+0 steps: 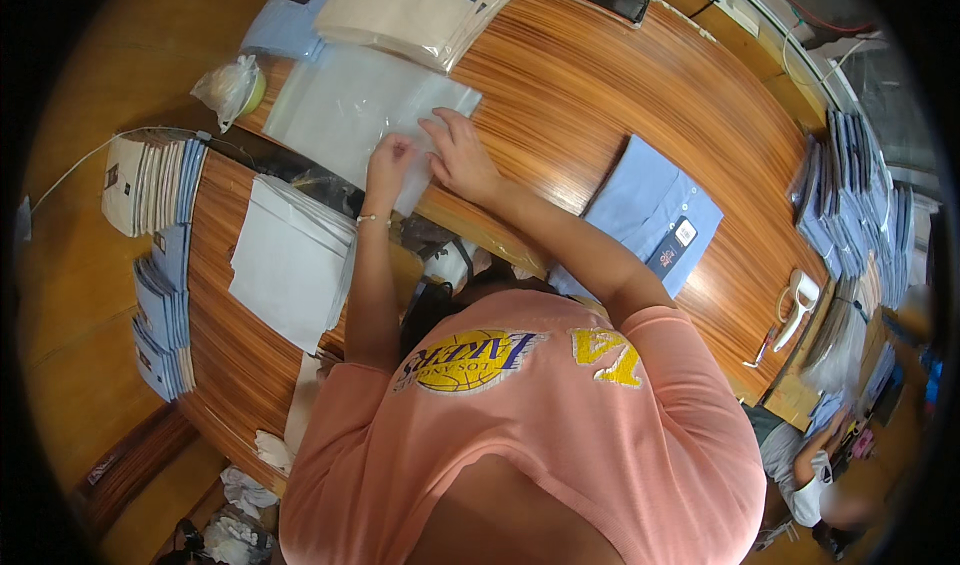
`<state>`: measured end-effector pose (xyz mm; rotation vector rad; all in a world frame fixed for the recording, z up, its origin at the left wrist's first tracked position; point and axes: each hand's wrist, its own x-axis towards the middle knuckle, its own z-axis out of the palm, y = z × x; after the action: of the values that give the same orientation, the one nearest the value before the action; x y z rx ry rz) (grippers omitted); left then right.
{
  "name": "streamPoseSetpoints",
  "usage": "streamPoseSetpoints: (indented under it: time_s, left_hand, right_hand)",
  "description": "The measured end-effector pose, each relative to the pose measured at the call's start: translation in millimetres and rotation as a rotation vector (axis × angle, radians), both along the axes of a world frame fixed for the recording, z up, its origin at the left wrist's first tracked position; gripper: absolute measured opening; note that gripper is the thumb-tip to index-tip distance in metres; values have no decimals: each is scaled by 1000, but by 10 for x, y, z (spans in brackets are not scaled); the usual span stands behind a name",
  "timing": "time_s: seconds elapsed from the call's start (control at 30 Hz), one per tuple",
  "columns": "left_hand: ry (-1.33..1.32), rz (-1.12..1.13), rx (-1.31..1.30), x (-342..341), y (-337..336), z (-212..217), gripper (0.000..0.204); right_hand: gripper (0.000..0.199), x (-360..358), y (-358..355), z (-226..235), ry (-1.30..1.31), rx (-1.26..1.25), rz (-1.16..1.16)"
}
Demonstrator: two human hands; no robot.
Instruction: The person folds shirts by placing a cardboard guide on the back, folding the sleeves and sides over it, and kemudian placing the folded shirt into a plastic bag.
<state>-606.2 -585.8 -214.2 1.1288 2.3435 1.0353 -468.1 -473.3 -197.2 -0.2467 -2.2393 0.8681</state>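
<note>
A pile of clear plastic bags (335, 110) lies along the table edge in front of me. My left hand (391, 160) is closed in a pinch at the near right part of the pile, on the film of a plastic bag. Beside it, my right hand (462, 155) rests with its fingers apart over the right end of the bags. To the right of my right forearm, a folded light blue shirt (645, 205) with a dark tag (668, 255) lies on the wooden tabletop (560, 85); my arm partly covers it.
White sheets (290, 260) are stacked at left. Bagged beige shirts (410, 10) and a blue one (285, 15) lie beyond the bags. Folded shirts (160, 295) line the left edge; more bagged shirts (850, 205) stand at right, near a white handheld tool (798, 310). Another person (805, 480) is at lower right.
</note>
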Motion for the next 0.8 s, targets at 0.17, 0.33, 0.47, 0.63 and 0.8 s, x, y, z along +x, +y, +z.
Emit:
streamPoseSetpoints:
  time_s: [0.17,0.33,0.47,0.63,0.8]
  left_hand:
    - [130,-44,51,-32,78,74,18]
    - [-81,302,413,-24,4,573,13]
    - [-101,-11,319,672,188,1858,19]
    - [-1087,-433,-71,1262,504,2209,28]
    - [-991,-732,23,1567,1479,1918,43]
  right_hand:
    - [58,21,45,-28,-19,-4,-41]
    - [70,-134,27,-376,-338,155,86]
    - [84,6,171,96,125,-606,31]
    - [70,1032,600,812,58,-93,15]
    - [29,1961,735,1059,77,-844,42]
